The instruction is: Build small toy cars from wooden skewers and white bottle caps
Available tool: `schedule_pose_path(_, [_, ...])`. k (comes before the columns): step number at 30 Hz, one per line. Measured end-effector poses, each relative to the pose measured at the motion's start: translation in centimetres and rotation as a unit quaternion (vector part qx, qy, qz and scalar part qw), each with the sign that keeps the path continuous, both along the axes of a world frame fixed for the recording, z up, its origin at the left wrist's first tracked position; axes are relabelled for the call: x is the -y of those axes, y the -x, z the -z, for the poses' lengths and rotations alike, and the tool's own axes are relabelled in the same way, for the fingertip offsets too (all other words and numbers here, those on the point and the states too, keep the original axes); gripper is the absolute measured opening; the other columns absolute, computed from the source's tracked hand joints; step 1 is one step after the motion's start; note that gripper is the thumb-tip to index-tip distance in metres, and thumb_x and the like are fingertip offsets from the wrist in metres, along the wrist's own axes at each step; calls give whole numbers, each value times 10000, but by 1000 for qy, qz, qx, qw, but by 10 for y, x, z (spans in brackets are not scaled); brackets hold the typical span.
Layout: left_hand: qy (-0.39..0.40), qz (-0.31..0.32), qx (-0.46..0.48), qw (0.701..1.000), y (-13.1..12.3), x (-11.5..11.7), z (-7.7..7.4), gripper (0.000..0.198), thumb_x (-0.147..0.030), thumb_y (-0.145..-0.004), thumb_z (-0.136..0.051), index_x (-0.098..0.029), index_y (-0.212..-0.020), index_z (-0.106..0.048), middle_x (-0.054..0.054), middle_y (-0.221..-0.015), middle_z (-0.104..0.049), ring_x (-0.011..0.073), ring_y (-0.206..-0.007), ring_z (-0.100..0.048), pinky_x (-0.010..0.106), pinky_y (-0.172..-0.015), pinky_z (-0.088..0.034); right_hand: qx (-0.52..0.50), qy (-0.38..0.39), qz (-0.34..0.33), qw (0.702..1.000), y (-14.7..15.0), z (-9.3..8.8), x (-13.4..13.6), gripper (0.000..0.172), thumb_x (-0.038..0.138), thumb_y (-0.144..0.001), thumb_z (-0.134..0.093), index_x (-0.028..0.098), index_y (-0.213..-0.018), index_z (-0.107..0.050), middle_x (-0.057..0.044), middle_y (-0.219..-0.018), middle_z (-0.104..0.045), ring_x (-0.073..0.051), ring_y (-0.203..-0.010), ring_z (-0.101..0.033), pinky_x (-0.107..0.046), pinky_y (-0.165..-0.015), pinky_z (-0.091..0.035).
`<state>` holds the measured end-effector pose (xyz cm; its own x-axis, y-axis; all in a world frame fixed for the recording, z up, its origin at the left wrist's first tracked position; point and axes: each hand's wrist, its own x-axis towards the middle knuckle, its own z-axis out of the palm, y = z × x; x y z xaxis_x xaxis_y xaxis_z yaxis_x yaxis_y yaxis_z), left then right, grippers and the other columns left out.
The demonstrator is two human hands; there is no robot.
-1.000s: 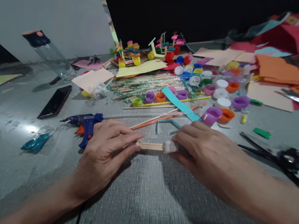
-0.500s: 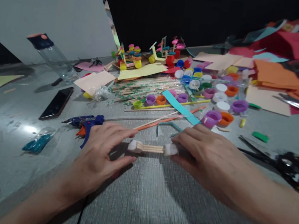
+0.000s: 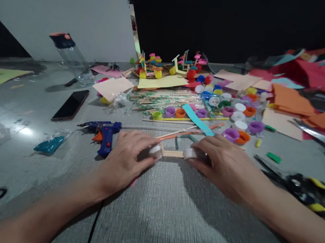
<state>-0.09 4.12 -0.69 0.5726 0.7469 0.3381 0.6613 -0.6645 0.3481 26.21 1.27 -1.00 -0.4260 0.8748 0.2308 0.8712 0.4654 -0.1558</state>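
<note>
Between my hands, close over the table, lies a short bundle of thin wooden sticks with a round white plastic cap at each end. My left hand has its thumb and fingers closed around the left white cap. The thumb and fingers of my right hand pinch the right white cap. Parts of both caps are hidden by my fingers. Just beyond the bundle lie an orange stick and a light-blue paper strip. A blue glue gun rests left of my left hand.
Coloured bottle caps and bundled sticks spread across the back. Yellow-black pliers and scissors lie at the right. On the left are a phone, a water bottle and a black cable.
The stick bundle has turned, so the caps show at another angle. My left fingers have closed further over the left cap. The whole view has shifted a little.
</note>
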Motion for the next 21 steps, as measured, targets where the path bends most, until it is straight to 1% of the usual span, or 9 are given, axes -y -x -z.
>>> schedule_pose_path(3, [-15, 0, 14, 1000, 5, 1, -3, 323, -293, -883, -734, -213, -1187, -662, 69, -1184, -714, 274, -1138, -612, 456, -947, -402, -31, 1, -2, 1000, -4, -2, 4, 282, 352, -965, -611, 118, -1107, -678, -126, -979, -690, -312, -944, -611, -450, -801, -501])
schedule_pose_path(6, [-32, 5, 26, 999, 10, 2, -4, 281, -292, -922, -683, -199, -1187, -666, 77, -1179, -715, 266, -1135, -609, 457, -955, -403, -64, -6, -6, 998, -5, -7, 9, 254, 332, -985, -589, 130, -1109, -679, -133, -1050, -700, -298, -1002, -611, -439, -854, -493])
schedule_pose_path(8, [-37, 6, 29, 999, 12, 3, -3, 278, -290, -925, -677, -204, -1189, -668, 76, -1177, -717, 265, -1130, -609, 461, -955, -400, -67, -12, -7, 998, -2, -14, 11, 217, 317, -989, -587, 148, -1089, -679, -124, -1078, -708, -282, -1025, -612, -423, -877, -483])
schedule_pose_path(10, [-40, 6, 30, 999, 12, 4, -2, 312, -306, -895, -712, -212, -1189, -668, 74, -1181, -718, 274, -1129, -608, 464, -946, -399, -65, -11, 0, 998, 5, -25, 13, 176, 300, -982, -598, 163, -1066, -673, -108, -1070, -715, -258, -1014, -621, -385, -856, -481])
schedule_pose_path(11, [-41, 6, 28, 999, 12, 4, -1, 333, -309, -875, -733, -215, -1189, -669, 72, -1184, -719, 279, -1130, -608, 464, -941, -398, -64, -7, 6, 998, 9, -31, 14, 151, 296, -977, -604, 171, -1032, -671, -94, -1026, -721, -241, -972, -632, -359, -813, -480])
schedule_pose_path(13, [-42, 9, 24, 999, 10, 4, 1, 361, -299, -849, -757, -222, -1191, -670, 64, -1178, -724, 283, -1124, -609, 460, -930, -399, -55, 10, 22, 998, 21, -44, 15, 150, 316, -971, -602, 187, -921, -660, -56, -880, -718, -203, -804, -639, -309, -669, -450])
schedule_pose_path(15, [-43, 11, 20, 999, 8, 3, 3, 365, -278, -846, -756, -228, -1197, -669, 56, -1160, -731, 279, -1107, -611, 456, -921, -399, -38, 31, 41, 998, 37, -54, 15, 257, 380, -962, -594, 201, -781, -627, -24, -709, -677, -176, -626, -586, -293, -544, -358])
schedule_pose_path(18, [-45, 13, 15, 999, 6, 2, 6, 344, -256, -849, -751, -216, -1182, -672, 58, -1124, -739, 281, -1076, -612, 451, -902, -399, -14, 51, 64, 997, 61, -60, 9, 392, 479, -943, -581, 209, -659, -582, -23, -585, -615, -164, -522, -503, -307, -500, -248])
schedule_pose_path(21, [-43, 10, 8, 999, 4, 3, 7, 273, -243, -853, -745, -204, -1118, -692, 62, -1076, -744, 288, -1044, -614, 439, -872, -394, -3, 68, 69, 995, 78, -58, -2, 442, 499, -947, -539, 207, -617, -569, -44, -577, -602, -163, -524, -484, -319, -511, -226])
